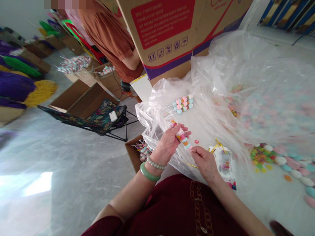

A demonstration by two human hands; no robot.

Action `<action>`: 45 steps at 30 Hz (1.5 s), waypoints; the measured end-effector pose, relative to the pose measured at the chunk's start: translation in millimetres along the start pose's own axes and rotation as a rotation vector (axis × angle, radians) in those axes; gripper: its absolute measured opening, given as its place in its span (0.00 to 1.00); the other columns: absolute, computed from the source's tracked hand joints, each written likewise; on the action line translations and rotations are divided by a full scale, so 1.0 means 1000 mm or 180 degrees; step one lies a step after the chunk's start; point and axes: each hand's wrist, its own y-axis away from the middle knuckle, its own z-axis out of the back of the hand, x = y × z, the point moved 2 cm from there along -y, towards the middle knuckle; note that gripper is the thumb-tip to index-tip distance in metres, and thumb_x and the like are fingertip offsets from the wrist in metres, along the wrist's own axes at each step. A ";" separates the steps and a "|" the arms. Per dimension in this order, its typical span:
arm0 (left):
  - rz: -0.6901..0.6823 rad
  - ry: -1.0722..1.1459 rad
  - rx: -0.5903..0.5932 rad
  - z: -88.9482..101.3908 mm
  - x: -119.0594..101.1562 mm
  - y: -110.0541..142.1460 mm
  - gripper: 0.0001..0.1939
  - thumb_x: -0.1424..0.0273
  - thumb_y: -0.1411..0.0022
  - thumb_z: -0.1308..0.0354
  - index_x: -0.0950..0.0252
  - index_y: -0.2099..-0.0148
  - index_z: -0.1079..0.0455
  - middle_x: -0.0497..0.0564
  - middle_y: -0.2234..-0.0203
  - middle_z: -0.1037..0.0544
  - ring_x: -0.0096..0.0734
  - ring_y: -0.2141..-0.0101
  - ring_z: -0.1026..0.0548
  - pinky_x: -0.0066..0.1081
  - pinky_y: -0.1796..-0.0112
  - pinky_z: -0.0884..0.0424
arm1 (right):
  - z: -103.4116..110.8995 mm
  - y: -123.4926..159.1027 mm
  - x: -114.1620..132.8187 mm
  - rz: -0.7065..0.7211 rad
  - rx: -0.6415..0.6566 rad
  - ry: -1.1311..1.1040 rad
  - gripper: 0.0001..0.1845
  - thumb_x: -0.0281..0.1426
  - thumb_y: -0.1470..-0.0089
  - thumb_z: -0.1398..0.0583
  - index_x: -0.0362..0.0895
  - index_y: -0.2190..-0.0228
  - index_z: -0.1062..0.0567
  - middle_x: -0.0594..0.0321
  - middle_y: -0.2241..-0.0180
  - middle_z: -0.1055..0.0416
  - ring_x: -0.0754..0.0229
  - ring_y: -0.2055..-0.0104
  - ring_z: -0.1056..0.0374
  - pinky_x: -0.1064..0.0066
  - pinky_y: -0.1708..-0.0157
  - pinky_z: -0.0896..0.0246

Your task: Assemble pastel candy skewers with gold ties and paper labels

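Cardboard box (131, 152): candy skewers (145, 152) | left hand (167, 144) grips skewer (181, 136) | right hand (203, 162) pinches gold tie (218, 146)

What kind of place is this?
Probably a small candy-packing workshop: the left hand holds a candy stick, loose pastel candies lie by a plastic sheet, and a big shipping box stands behind.

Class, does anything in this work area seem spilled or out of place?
Yes: loose pastel oval candies lie scattered on the white tabletop at lower right, spilling from under the clear plastic bag, unlike the neatly threaded candy skewer nearby.
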 end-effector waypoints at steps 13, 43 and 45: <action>0.0243 0.0274 -0.0065 -0.006 0.016 0.001 0.10 0.65 0.40 0.45 0.69 0.67 0.32 0.53 0.73 0.24 0.37 0.69 0.23 0.39 0.61 0.28 | 0.004 0.014 0.009 0.0806 -0.0686 0.1642 0.13 0.30 0.42 0.51 0.44 0.69 0.26 0.63 0.78 0.30 0.61 0.75 0.35 0.71 0.75 0.54; -0.0106 0.0148 0.0459 0.002 0.019 0.005 0.16 0.59 0.44 0.41 0.70 0.67 0.30 0.53 0.74 0.25 0.36 0.71 0.23 0.38 0.64 0.28 | 0.003 0.001 0.000 -0.1782 0.1940 -0.4461 0.08 0.26 0.49 0.42 0.41 0.77 0.36 0.77 0.82 0.49 0.78 0.87 0.70 0.84 0.88 0.67; -0.0057 0.0111 0.0421 0.002 0.019 0.006 0.17 0.58 0.43 0.42 0.70 0.67 0.30 0.54 0.74 0.24 0.36 0.71 0.23 0.37 0.64 0.28 | 0.000 0.001 0.001 -0.1802 0.1884 -0.4308 0.08 0.28 0.51 0.40 0.41 0.77 0.35 0.76 0.82 0.47 0.78 0.87 0.68 0.83 0.88 0.68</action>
